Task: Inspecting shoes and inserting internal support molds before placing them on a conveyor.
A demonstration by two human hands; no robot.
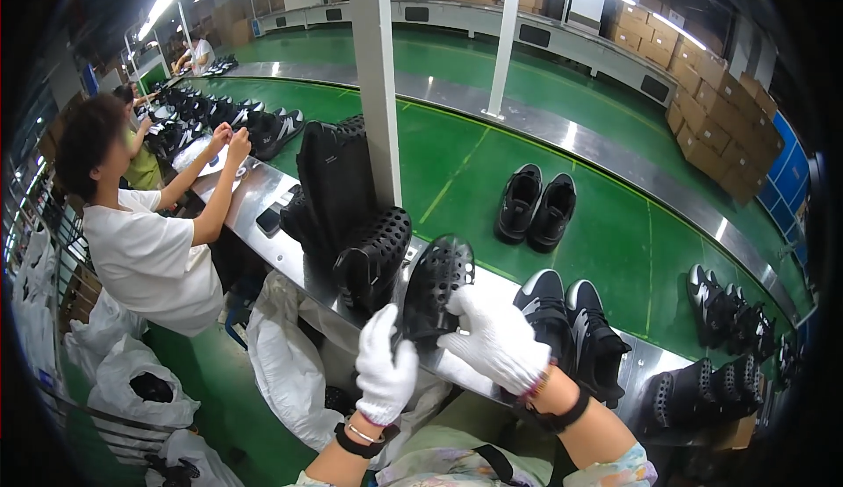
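Right grip (499,338) clamps the perforated black form (436,283) by its side, upright over the bench (648,362), likely for steadiness; left grip (385,371) (fingers parted, contact unclear) hovers close.

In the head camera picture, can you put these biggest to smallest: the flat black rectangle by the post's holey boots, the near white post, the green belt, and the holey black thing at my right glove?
1. Green belt
2. Near white post
3. Holey black thing
4. Flat black rectangle
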